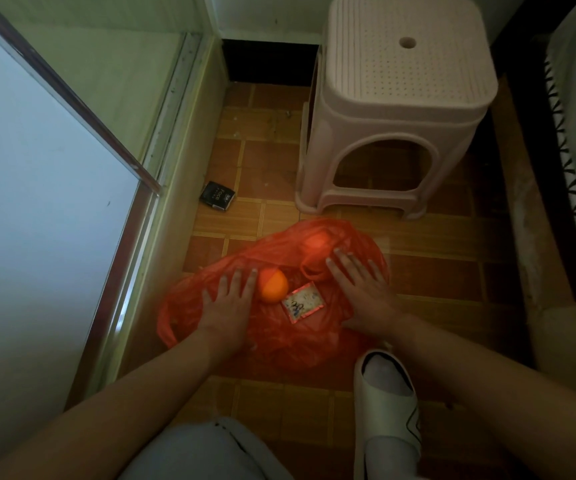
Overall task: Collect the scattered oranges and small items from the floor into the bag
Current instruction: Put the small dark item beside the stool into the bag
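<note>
Both hands flat, fingers straight, on the red bag [314, 341]: left hand [226, 308], right hand [362, 289], orange [272, 285] between.

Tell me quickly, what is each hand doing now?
Left hand: open, flat on the red bag.
Right hand: open, flat on the bag.

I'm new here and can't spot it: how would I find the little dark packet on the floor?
Start at the pink plastic stool, then look left along the tiled floor to the wall's foot. The dark packet lies there, beyond the red bag; it alone is black with pale lettering.
</note>
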A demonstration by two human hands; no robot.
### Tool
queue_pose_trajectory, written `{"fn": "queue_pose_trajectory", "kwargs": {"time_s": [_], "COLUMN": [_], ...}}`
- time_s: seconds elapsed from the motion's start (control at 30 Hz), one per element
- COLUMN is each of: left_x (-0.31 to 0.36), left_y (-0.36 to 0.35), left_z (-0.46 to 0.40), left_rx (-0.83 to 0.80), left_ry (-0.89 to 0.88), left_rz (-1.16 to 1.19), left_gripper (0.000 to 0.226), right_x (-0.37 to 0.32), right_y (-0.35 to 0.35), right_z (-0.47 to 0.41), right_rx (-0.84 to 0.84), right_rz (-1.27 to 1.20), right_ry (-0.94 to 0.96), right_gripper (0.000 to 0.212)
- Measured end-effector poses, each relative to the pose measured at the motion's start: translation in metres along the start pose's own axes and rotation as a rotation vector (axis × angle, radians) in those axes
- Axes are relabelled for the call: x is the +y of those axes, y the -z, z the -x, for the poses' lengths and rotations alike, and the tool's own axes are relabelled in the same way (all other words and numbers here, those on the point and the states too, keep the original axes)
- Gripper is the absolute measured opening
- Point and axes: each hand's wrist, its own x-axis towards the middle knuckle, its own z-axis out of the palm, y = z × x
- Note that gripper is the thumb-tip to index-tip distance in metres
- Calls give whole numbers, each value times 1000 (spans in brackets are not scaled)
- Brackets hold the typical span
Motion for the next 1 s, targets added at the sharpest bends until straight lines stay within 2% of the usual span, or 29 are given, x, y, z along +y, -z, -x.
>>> {"fn": "queue_pose_trajectory", "kwargs": {"time_s": [0.17, 0.3, 0.4, 0.6, 0.77, 1.0], "left_x": [8, 9, 4, -19, -42, -73], "left_y": [9, 22, 32, 44, 44, 35], "left_z": [1, 3, 6, 11, 18, 33], "left_rx": [86, 175, 267, 380, 381, 288], "left_ry": [-80, -139, -124, 29, 97, 117], "left_rz": [58, 90, 79, 134, 178, 304], "left_gripper": [147, 132, 120, 96, 74, 69], "right_x": [-11, -25, -35, -55, -69, -94], "right_y": [12, 25, 36, 53, 70, 80], "right_z": [-3, -17, -30, -69, -121, -210], "right_rx": [116, 172, 184, 189, 168, -17], "right_rz": [-20, -25, -12, -27, -74, 75], "right_ry": [78, 111, 139, 211, 255, 374], "right_gripper": [114, 98, 95, 91, 77, 79]}}
